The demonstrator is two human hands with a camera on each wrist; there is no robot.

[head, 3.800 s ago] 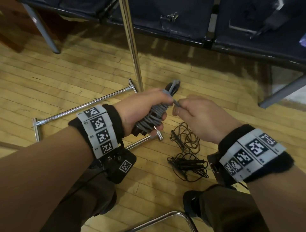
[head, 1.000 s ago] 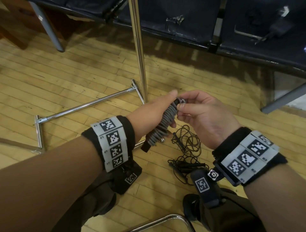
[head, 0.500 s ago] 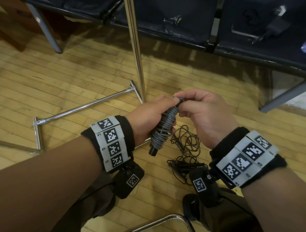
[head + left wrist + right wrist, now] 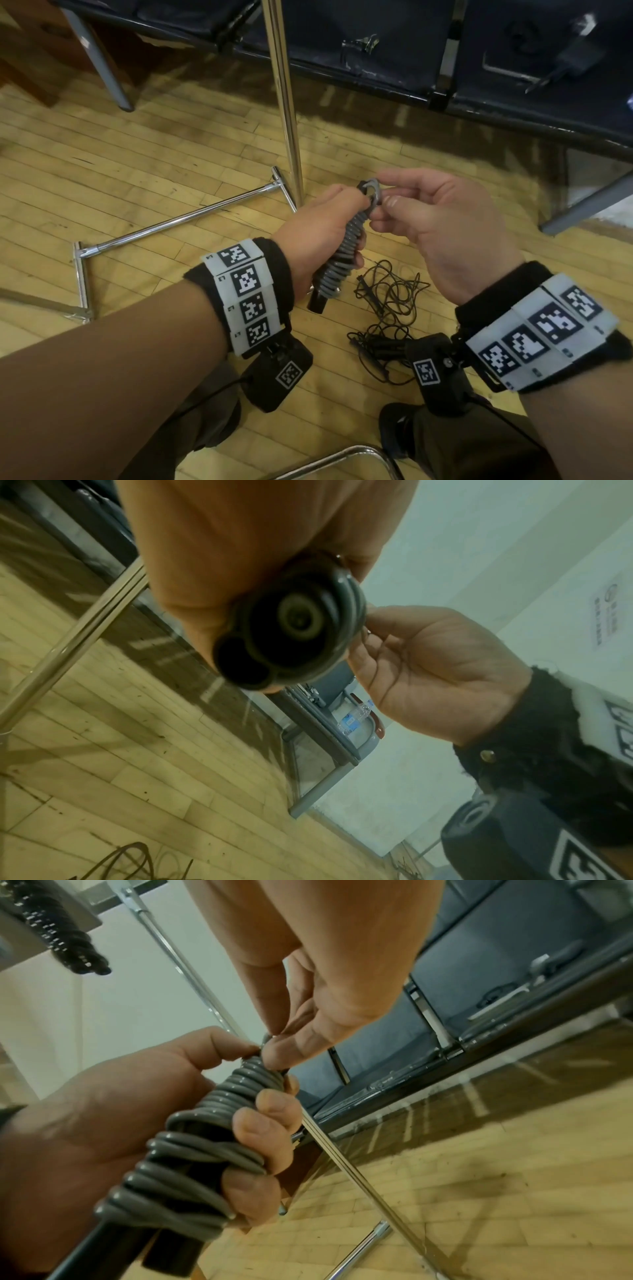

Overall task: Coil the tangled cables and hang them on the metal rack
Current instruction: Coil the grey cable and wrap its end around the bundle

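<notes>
Smooth grey cable ribbed round black handles, left hand grip.

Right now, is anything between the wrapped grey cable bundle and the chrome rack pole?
Nothing visible. The left hand grips the grey cable bundle, the right hand pinches its top end, and the rack pole stands just behind, gap unobstructed.

Glossy grey cable, seemingly plastic-coated; polished chrome metal rack; worn, scuffed wood floor
</notes>
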